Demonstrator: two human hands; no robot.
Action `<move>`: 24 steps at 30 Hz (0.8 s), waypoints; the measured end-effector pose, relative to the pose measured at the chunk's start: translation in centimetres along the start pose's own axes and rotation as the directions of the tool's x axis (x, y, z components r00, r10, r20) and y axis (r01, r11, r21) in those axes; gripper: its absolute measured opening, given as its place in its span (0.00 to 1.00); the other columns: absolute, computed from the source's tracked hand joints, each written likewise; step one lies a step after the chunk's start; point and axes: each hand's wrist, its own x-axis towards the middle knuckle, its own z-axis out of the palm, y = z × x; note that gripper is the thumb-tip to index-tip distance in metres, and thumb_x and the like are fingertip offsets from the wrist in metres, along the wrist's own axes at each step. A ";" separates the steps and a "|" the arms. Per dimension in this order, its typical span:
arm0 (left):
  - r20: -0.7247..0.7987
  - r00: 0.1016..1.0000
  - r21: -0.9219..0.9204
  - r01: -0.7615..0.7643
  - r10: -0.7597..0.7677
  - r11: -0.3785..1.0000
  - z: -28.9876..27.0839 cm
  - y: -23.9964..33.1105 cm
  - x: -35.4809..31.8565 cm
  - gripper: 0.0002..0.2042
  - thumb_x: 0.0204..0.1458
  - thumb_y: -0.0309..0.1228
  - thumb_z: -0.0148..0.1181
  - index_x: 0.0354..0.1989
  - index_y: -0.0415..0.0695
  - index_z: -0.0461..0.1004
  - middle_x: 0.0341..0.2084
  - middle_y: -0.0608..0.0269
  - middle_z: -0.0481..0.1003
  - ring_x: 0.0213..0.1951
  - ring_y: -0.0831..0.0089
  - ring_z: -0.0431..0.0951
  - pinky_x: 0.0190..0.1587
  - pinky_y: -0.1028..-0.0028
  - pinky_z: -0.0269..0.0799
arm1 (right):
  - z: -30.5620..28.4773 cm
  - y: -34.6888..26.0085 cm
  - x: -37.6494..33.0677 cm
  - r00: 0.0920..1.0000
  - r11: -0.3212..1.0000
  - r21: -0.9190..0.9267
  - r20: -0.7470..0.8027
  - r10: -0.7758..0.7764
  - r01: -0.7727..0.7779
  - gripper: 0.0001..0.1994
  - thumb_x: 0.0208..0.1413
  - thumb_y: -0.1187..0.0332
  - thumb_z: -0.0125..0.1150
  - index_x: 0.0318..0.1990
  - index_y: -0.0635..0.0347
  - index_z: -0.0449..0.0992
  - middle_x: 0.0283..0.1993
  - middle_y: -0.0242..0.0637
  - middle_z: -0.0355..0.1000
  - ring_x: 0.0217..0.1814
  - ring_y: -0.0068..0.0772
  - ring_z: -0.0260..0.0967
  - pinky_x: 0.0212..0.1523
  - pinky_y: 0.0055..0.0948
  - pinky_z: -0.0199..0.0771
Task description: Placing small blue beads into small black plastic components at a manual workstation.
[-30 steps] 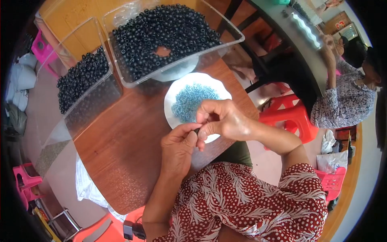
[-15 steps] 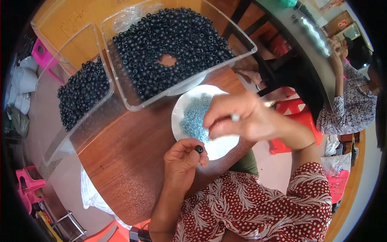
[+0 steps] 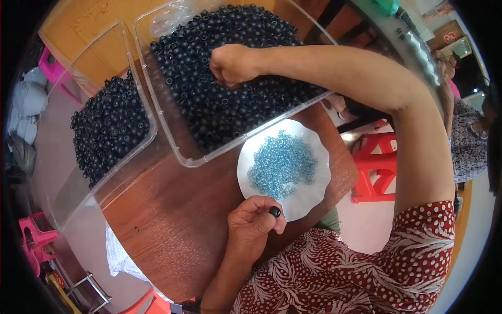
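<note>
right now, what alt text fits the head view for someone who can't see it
A person's right hand is at the black beads in a large clear bin, while the left hand pinches one dark bead in front of a white plate of light-blue beads on a wooden table. Another clear bin of black beads stands to the left.

It looks like a small workshop, possibly in a home: bins [image 3: 225,153] of black beads [image 3: 193,99], a plate [image 3: 309,201] of blue beads [image 3: 280,165] on a table [image 3: 167,230], plastic stools [image 3: 375,163], bags [image 3: 31,99] heaped at one side, and a co-worker [image 3: 468,141] at another table [image 3: 389,32]
</note>
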 end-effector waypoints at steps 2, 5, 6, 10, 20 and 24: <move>-0.014 1.000 -0.009 0.005 -0.005 1.000 0.0 0.0 0.0 0.12 0.46 0.26 0.62 0.36 0.33 0.70 0.27 0.57 0.72 0.26 0.73 0.70 0.29 0.75 0.66 | 0.6 -0.1 0.5 1.000 0.999 -0.036 0.016 -0.020 0.021 0.04 0.35 0.77 0.57 0.24 0.63 0.76 0.26 0.45 0.73 0.31 0.44 0.73 0.31 0.35 0.71; 0.008 1.000 0.001 0.012 -0.012 1.000 0.1 0.0 0.0 0.12 0.46 0.26 0.61 0.36 0.33 0.70 0.27 0.57 0.72 0.26 0.74 0.70 0.30 0.76 0.66 | 1.8 0.4 1.3 0.996 0.991 -0.104 0.018 -0.086 0.087 0.05 0.38 0.73 0.56 0.24 0.62 0.76 0.28 0.47 0.73 0.33 0.47 0.72 0.31 0.38 0.71; 0.007 1.000 0.012 0.012 -0.012 1.000 0.2 0.1 0.0 0.12 0.46 0.26 0.61 0.36 0.33 0.70 0.27 0.58 0.72 0.26 0.74 0.70 0.30 0.76 0.66 | 2.0 0.7 1.5 0.991 0.982 -0.135 0.009 -0.131 0.131 0.05 0.37 0.73 0.57 0.25 0.62 0.76 0.28 0.49 0.73 0.33 0.48 0.72 0.31 0.38 0.71; 0.000 1.000 0.056 -0.027 0.027 0.998 0.2 0.1 0.2 0.16 0.45 0.31 0.63 0.36 0.32 0.69 0.23 0.57 0.71 0.23 0.71 0.71 0.26 0.72 0.67 | 0.2 0.2 0.7 0.984 0.972 -0.155 0.049 -0.169 0.175 0.05 0.36 0.73 0.58 0.24 0.63 0.76 0.26 0.47 0.73 0.32 0.43 0.73 0.30 0.35 0.72; 0.082 0.991 0.088 -0.118 0.111 0.989 0.4 -0.6 -0.6 0.09 0.47 0.23 0.59 0.35 0.33 0.71 0.26 0.57 0.73 0.25 0.74 0.71 0.29 0.75 0.68 | -6.3 -5.3 -12.8 0.963 0.639 0.751 -0.262 0.056 0.167 0.05 0.46 0.77 0.59 0.33 0.64 0.76 0.31 0.35 0.75 0.31 0.22 0.70 0.34 0.21 0.71; 0.059 0.989 0.155 -0.144 0.137 0.977 0.7 -0.7 -0.8 0.07 0.48 0.19 0.56 0.36 0.33 0.70 0.25 0.56 0.73 0.24 0.72 0.71 0.28 0.74 0.69 | -3.9 -7.7 -18.9 0.971 0.211 0.954 -0.230 0.066 0.212 0.08 0.43 0.79 0.63 0.33 0.67 0.75 0.31 0.36 0.75 0.32 0.21 0.71 0.36 0.18 0.71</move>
